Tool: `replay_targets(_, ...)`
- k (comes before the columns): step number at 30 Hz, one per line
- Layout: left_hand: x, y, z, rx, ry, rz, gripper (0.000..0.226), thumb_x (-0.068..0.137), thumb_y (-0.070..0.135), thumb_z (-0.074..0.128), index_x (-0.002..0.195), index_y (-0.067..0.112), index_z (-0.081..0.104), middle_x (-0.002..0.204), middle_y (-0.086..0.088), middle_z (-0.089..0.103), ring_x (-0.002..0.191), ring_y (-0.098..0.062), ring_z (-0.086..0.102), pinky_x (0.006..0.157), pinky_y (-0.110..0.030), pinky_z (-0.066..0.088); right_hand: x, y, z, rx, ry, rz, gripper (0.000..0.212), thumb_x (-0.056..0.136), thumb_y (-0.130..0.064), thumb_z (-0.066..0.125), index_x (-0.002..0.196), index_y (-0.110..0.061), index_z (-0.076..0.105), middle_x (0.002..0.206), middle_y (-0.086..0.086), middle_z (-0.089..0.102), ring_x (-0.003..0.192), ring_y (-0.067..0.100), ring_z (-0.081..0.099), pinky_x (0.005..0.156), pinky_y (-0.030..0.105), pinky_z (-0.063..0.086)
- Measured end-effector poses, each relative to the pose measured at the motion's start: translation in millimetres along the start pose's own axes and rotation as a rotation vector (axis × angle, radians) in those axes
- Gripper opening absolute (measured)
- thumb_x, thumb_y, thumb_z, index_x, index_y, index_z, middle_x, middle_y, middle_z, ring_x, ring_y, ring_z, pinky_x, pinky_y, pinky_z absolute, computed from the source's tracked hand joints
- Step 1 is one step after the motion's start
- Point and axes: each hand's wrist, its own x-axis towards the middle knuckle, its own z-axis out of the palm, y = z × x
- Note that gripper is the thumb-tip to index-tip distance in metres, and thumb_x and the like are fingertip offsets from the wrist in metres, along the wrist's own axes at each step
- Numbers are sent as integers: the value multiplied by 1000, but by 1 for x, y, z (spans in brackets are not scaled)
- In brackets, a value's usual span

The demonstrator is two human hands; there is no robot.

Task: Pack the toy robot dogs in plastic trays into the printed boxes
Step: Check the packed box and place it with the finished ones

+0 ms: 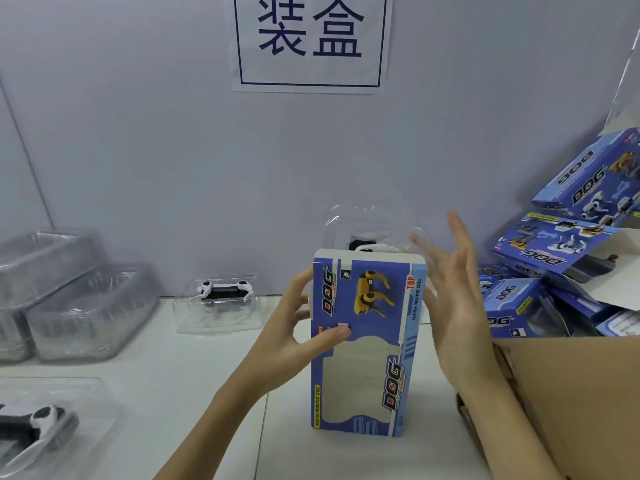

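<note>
The box [367, 341] stands upright on the surface [207, 375], its long axis vertical, between the two hands. The left hand [298, 327] grips its left edge, thumb pressed on the printed front and fingers curled round behind. From the open top a clear tray [377, 230] sticks up with a black-and-white toy dog [363, 245] partly visible inside; it is not yet fully seated. The right hand [453, 289] is spread, fingers straight and blurred, holding nothing, just right of the box's upper corner and beside the protruding tray. The tray lies up and to the left of that hand, so the right hand is the nearer one to press it down along the box's long axis, as I judge it. The box is blue with a yellow dog picture, "DOG" lettering and a pale window cut-out. Left of the left hand, two more trayed dogs [221, 296] [38, 424] wait on the surface.
</note>
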Motion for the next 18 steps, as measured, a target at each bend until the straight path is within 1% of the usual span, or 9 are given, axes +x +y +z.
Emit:
replay_targets(3,0,-1,3,-14,13,12,84,71,74,79,142,56,38,140,16,61,134,-23,58,94,-53,62,-25,18,6,-200,-12,-158,69,100,-66,49,160,-37,31,157,-23,45,146,3,42,115,26,42)
replay_targets(4,0,0,4,-15,19,15,81,68,77,78,137,56,41,139,17,61,132,-22,60,91,-52,63,-31,25,7,-236,-8,-162,72,99,-64,53,161,-34,31,155,-24,47,143,2,45,110,24,47)
replay_targets(6,0,2,4,-17,45,27,72,67,80,78,127,53,48,134,18,64,128,-19,63,88,-45,65,-38,34,7,-241,24,-112,67,95,-59,63,153,-35,40,145,-12,59,136,14,57,108,45,52)
replay_targets(8,0,2,2,-30,63,57,66,69,75,80,121,46,53,132,12,65,126,-20,65,84,-36,65,-40,39,6,-301,44,-97,47,92,-52,67,135,-40,53,133,-8,65,127,21,63,103,56,54)
replay_targets(10,0,4,1,-35,60,80,62,72,70,82,121,45,53,132,9,65,127,-21,65,82,-29,64,-40,41,2,-337,72,-86,37,89,-60,68,118,-42,56,124,-9,68,121,19,66,98,53,58)
replay_targets(11,0,5,1,-37,60,87,62,74,66,83,123,47,51,133,13,64,128,-21,64,83,-29,63,-39,41,1,-343,86,-86,42,86,-68,67,116,-41,56,123,-9,69,120,18,67,96,50,59)
replay_targets(14,0,3,4,-41,46,109,69,85,41,83,136,52,39,142,18,56,132,-24,60,91,-39,63,-39,42,0,-352,96,-67,55,79,-81,64,121,-46,55,125,-14,69,121,13,67,91,35,61)
replay_targets(16,-1,4,5,-16,26,92,69,85,45,80,138,55,38,141,17,58,133,-23,59,91,-48,64,-40,41,0,-358,86,-58,53,76,-85,62,120,-57,53,125,-16,68,121,13,66,90,31,62)
replay_targets(18,-2,6,4,0,20,74,65,79,58,77,133,61,42,139,18,59,133,-19,59,91,-49,64,-41,43,0,-371,78,-40,55,73,-90,59,116,-56,55,123,-13,68,121,16,67,87,31,63)
